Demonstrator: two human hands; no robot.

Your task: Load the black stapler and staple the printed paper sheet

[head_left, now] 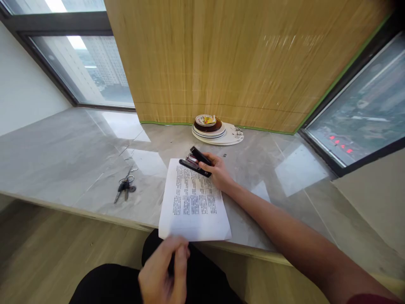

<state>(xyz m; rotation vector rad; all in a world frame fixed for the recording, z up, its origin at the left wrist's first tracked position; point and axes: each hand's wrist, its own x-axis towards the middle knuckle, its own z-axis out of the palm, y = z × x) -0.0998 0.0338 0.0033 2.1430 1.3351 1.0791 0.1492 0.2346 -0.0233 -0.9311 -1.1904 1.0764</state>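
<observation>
A printed sheet of paper (193, 202) lies on the grey marble sill (63, 156), its near edge hanging slightly over the front. My right hand (218, 171) is closed round a black stapler (196, 161) at the paper's far edge, the stapler's jaws apart. My left hand (164, 274) hovers low over my lap, just below the paper's near edge. Its fingers are curled and blurred, and whether it holds anything is unclear.
A bunch of keys (125, 185) lies to the left of the paper. A stack of plates with a brown dish (212, 126) stands at the back against a bamboo blind (240, 59). Windows flank the blind on both sides.
</observation>
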